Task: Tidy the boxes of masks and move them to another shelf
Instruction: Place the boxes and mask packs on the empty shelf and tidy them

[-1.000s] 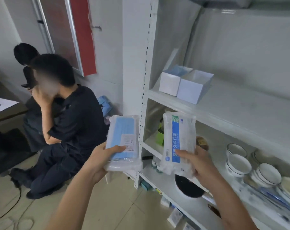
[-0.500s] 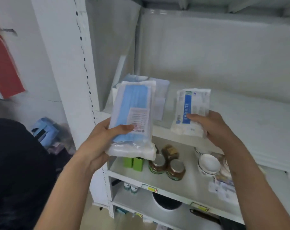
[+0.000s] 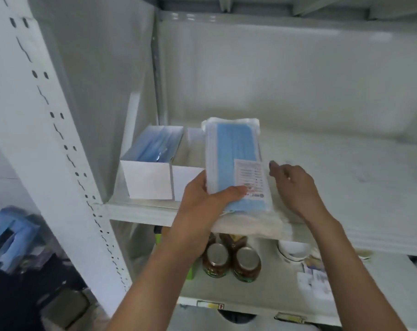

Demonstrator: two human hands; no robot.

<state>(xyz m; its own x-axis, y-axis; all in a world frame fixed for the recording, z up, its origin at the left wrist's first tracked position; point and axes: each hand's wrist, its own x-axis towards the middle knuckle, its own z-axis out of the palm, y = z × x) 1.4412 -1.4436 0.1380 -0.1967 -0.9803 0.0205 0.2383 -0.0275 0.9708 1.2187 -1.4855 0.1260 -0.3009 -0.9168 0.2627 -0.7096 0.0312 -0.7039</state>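
My left hand [image 3: 202, 199] grips a clear plastic pack of blue masks [image 3: 236, 158] by its lower end, holding it upright over the front of the white shelf [image 3: 346, 182]. Behind it, at the shelf's left end, stand two open white boxes. The left box [image 3: 146, 180] has blue masks in it. The second box [image 3: 185, 180] is partly hidden by the pack. My right hand [image 3: 295, 187] hovers just right of the pack with loosely curled fingers and nothing visible in it. The white pack with the blue stripe is out of sight.
The perforated white upright [image 3: 59, 144] stands on the left. On the shelf below are two lidded jars [image 3: 231, 261], a green carton [image 3: 190, 271], white bowls [image 3: 293, 250] and small packets [image 3: 315, 280]. Blue items [image 3: 9, 235] lie on the floor at the left.
Both hands reached over the shelf. My left hand brought the blue pack right, in front of the second box. The white striped pack has left my right hand and can no longer be seen.
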